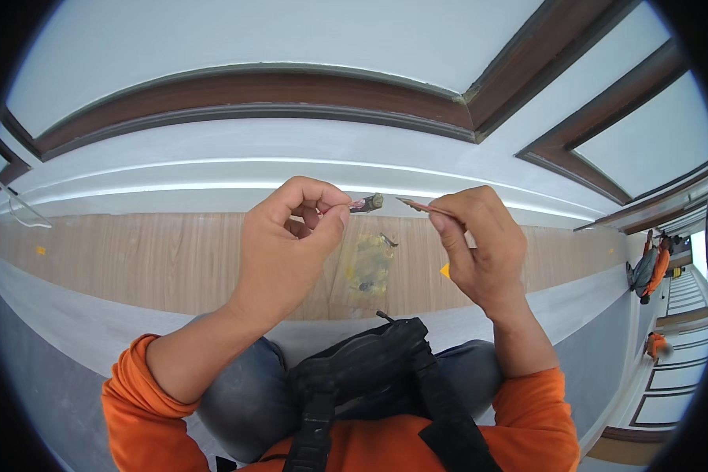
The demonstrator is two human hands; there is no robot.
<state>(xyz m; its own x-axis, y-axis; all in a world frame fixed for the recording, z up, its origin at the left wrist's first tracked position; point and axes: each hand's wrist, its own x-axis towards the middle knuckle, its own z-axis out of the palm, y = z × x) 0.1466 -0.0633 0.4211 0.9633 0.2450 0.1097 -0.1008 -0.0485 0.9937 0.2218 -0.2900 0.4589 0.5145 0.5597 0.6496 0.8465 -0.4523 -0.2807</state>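
Pinched between the thumb and fingers of my left hand (287, 224) is a short dark stub with a grey-green end (366, 204), reddish near the fingers; its exact kind is unclear. Facing it, my right hand (484, 244) grips a thin pointed stick (414, 205), brownish with a greenish tip. A small gap separates the two tips. Below them on the wood-look surface lies a yellow-stained patch (370, 263) with smears. A small dark curled piece (388, 240) rests at its upper edge.
A pale wall with brown framed moulding (291, 93) rises ahead. A yellow scrap (445, 271) lies by my right wrist, another small yellow scrap (41, 250) at far left. A white cable (27, 216) hangs at left. A black bag (362, 358) sits at my lap. People in orange (659, 259) are at far right.
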